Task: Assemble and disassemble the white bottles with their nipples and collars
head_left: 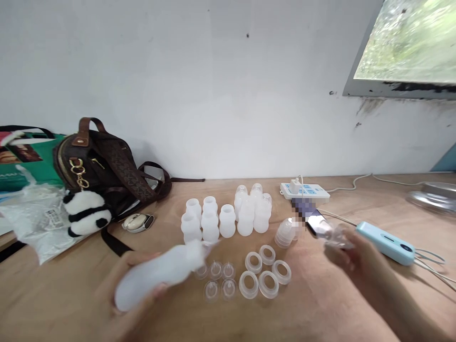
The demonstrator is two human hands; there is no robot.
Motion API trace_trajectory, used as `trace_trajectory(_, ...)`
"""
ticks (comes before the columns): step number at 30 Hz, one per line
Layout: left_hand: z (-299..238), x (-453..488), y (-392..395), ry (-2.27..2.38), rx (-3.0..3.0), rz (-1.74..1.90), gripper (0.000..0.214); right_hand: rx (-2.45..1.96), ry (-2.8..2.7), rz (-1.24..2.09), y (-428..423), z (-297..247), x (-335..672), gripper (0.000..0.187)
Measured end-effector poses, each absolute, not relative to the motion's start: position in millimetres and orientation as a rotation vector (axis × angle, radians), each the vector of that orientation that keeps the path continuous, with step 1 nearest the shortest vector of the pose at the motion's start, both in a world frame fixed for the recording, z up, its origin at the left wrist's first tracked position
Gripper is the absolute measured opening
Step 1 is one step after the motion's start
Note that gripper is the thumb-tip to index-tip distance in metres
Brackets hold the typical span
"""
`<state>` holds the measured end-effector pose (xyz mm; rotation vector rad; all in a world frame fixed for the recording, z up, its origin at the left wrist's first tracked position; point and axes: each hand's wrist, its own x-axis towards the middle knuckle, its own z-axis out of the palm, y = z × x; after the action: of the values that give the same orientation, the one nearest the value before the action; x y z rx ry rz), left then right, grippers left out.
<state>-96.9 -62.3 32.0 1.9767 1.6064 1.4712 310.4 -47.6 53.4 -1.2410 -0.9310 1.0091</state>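
Note:
My left hand (133,311) is wrapped round a white baby bottle (156,275), which lies tilted with its clear nipple pointing right. In my right hand (356,254) is a clear plastic cap (337,236), blurred by motion and held by the fingers. Several open bottle bodies (227,221) stand upright beyond my left hand. To their right are several capped bottles (245,216). Loose clear nipples (228,289) lie on the table beside the held bottle, and several collar rings (268,284) lie right of them. Clear caps (285,232) stand nearer my right hand.
A brown backpack (107,161) with a panda charm (87,213), a plastic bag (39,213) and a mouse (138,222) are at left. At right lie a phone (309,216), a power strip (309,191), a light-blue device (386,243) with cables and a metal lid (434,199).

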Motion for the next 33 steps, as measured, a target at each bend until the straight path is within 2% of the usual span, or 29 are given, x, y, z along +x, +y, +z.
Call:
trace_trajectory(3, 32, -121, -49, 1.726, 1.933, 1.573, 0.023, -1.373, -0.958, 0.556, -28, 65, 361, 0.035)
trace_trajectory(6, 32, -115, -48, 1.742, 1.937, 1.525, 0.026, -1.606, -1.253, 0.35, -8, 66, 370, 0.038)
trace_trajectory(12, 36, -59, -50, 1.582, 1.919, 1.454, 0.036, -1.714, -1.821, 0.342, 28, 50, 341, 0.04)
trace_trajectory(15, 38, -46, -44, 1.514, 1.928, 1.493, 0.037, -1.735, -1.801, 0.284, 29, 60, 347, 0.043)
trace_trajectory(18, 38, -39, -37, 1.443, 1.979, 1.514, 0.035, -1.646, -1.711, 0.204, 18, 85, 345, 0.037)
trace_trajectory(20, 35, -33, -33, 1.378, 2.061, 1.531, 0.034, -1.52, -1.701, 0.284, 6, 98, 327, 0.03)
trace_trajectory(23, 27, -24, -31, 1.272, 2.2, 1.564, 0.035, -1.314, -1.737, 0.624, -13, 92, 280, 0.029)
trace_trajectory(27, 11, -19, -29, 1.036, 2.593, 1.58, 0.032, -1.07, -1.616, 1.304, -31, 52, 224, 0.053)
trace_trajectory(30, 4, -22, -28, 0.849, 2.929, 1.64, 0.026, -1.099, -1.437, 1.508, -35, 32, 208, 0.057)
trace_trajectory(33, 4, -24, -29, 0.803, 2.986, 1.573, 0.027, -1.176, -1.323, 1.556, -35, 27, 207, 0.057)
